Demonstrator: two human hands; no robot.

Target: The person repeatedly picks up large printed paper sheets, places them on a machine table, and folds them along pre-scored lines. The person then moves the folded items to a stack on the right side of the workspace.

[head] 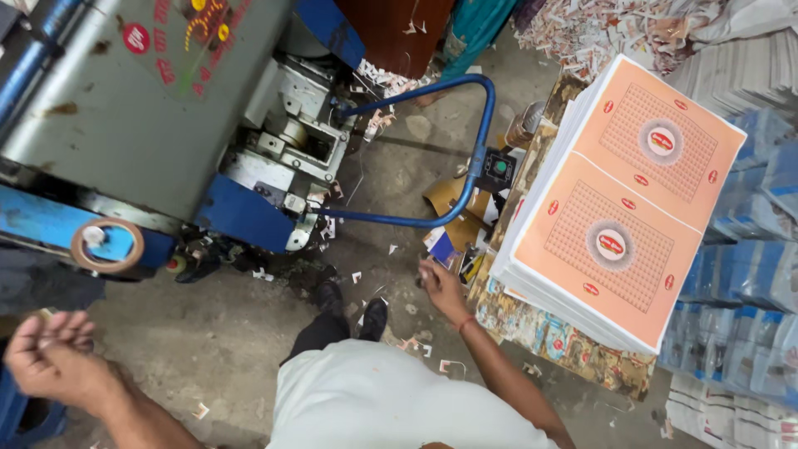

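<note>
Printed sheets (619, 208), orange-faced and stacked into a thick white-edged pile, lie at the right of the view on a low bed of flattened patterned cardboard (573, 345), just beside the person's right hand. Largest in the scene is the grey and blue machine (158, 108) that fills the upper left, its metal works exposed at the near corner. From it a blue tubular bar (465, 125) loops out over the concrete floor (224, 324) and carries a small black control box with a green button (499, 168). Behind the orange pile, bundles of blue and white printed paper (748, 274) are stacked along the right edge, and a heap of shredded trimmings (598, 29) lies at the top. The person, seen from above in a white shirt (391, 399) and dark shoes (353, 308), stands between machine and pile. A roll of brown tape (108, 245) sits on the machine's blue ledge at the left. The left hand (54, 357) hangs low at the left edge below that roll, fingers curled loosely inward on nothing that shows. The right hand (440, 287), a red thread at the wrist, reaches out low towards the foot of the stack, fingers drawn together; whether they pinch anything cannot be told. Paper scraps (407, 341) litter the floor around the feet.
</note>
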